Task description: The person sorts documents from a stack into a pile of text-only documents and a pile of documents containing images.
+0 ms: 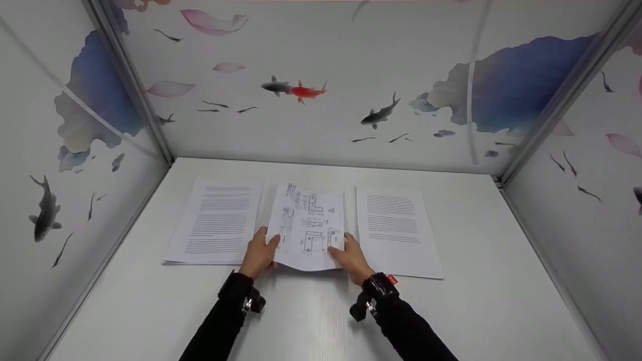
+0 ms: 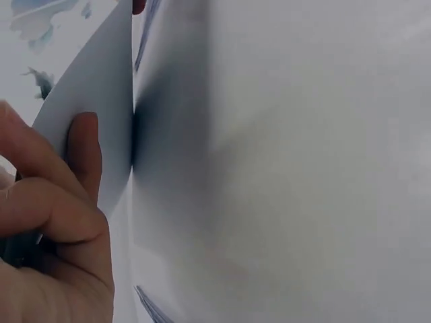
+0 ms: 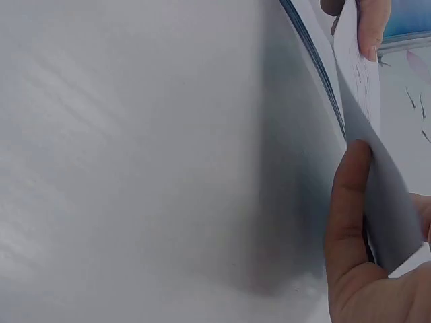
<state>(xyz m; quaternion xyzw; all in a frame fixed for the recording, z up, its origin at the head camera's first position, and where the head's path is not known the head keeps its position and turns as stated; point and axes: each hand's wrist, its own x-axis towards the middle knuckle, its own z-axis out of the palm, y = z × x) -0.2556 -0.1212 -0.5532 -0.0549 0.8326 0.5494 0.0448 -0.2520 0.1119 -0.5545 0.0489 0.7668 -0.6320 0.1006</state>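
Between my two hands is a sheet of paper printed with line drawings, its near edge bowed and raised off the table. My left hand pinches its left side, thumb on top and fingers beneath. On the opposite side my right hand pinches it the same way. From the left wrist view, the fingers lie against the blank underside of the sheet. A finger of my right hand presses that underside too in the right wrist view.
A stack of text pages lies to the left of the held sheet. Another text stack lies to the right. They rest on a white table, walled at the back and sides by white panels with fish and petal prints.
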